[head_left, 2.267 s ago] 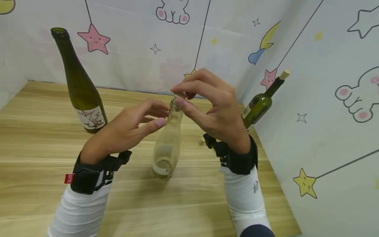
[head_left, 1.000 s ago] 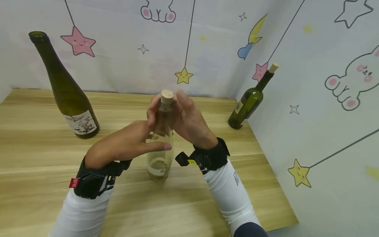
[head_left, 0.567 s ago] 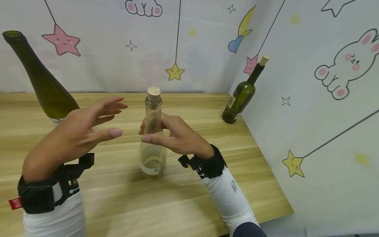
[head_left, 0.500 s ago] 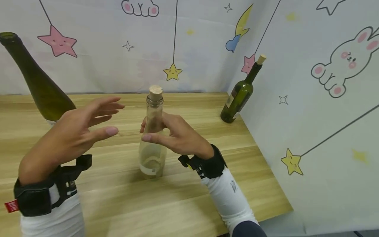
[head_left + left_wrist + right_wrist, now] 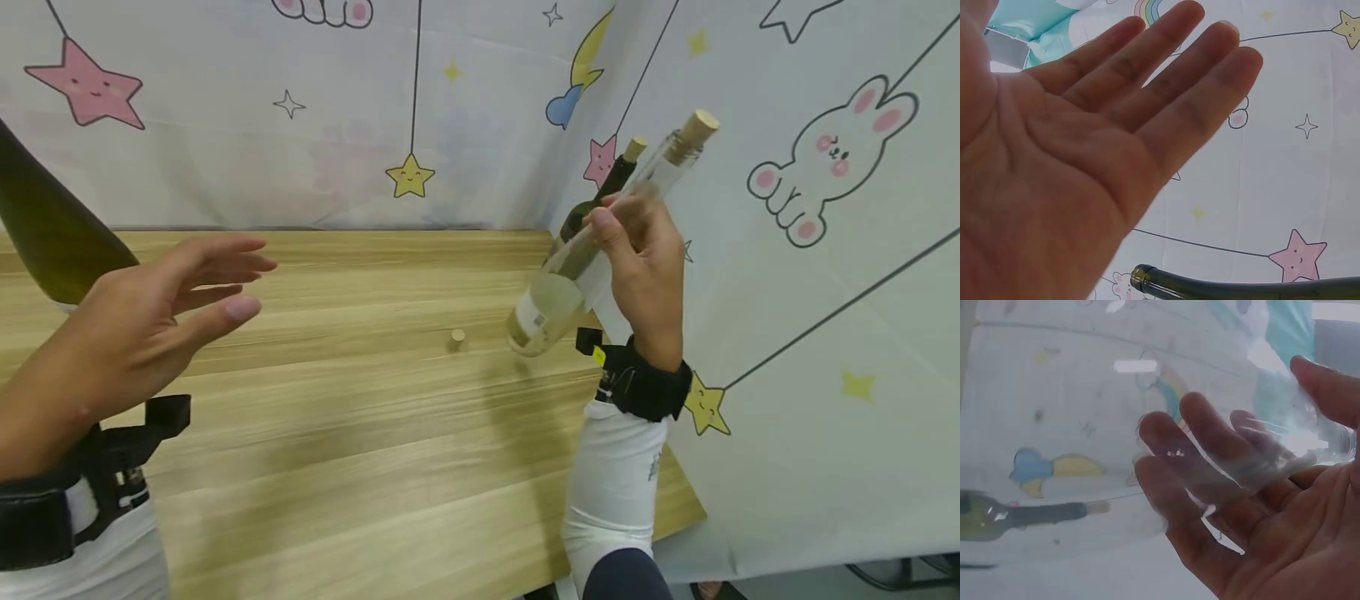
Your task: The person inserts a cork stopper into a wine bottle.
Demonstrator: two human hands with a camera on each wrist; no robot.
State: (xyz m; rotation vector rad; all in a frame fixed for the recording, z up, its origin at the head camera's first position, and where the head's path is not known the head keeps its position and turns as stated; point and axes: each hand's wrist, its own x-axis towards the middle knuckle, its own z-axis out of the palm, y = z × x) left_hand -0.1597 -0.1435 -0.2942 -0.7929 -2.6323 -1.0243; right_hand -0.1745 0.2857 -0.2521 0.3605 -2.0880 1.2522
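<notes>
My right hand [image 5: 647, 267] grips a clear glass bottle [image 5: 551, 308] by its neck, fingers curled round it. The bottle leans to the right, with a cork [image 5: 699, 127] seated in its mouth and its base raised off the table. In the right wrist view my fingers [image 5: 1229, 444] show through the glass. On the left, my left hand [image 5: 157, 317] hovers over the table with nothing in it, its fingers relaxed and palm visible in the left wrist view. Behind that hand stands a tall dark-green bottle [image 5: 52, 225], partly hidden by it and cut off by the frame.
A smaller green bottle [image 5: 573, 221] with a cork [image 5: 635, 148] stands at the back right corner, overlapped by the clear bottle in the head view. One loose cork [image 5: 457, 338] sits on the wooden table [image 5: 352, 433]. Printed wall cloths [image 5: 330, 125] border the back and right.
The cork went into the clear bottle's mouth and my hands came off it. My right hand then took the neck, lifted the bottle and carried it right. My left hand drew away left.
</notes>
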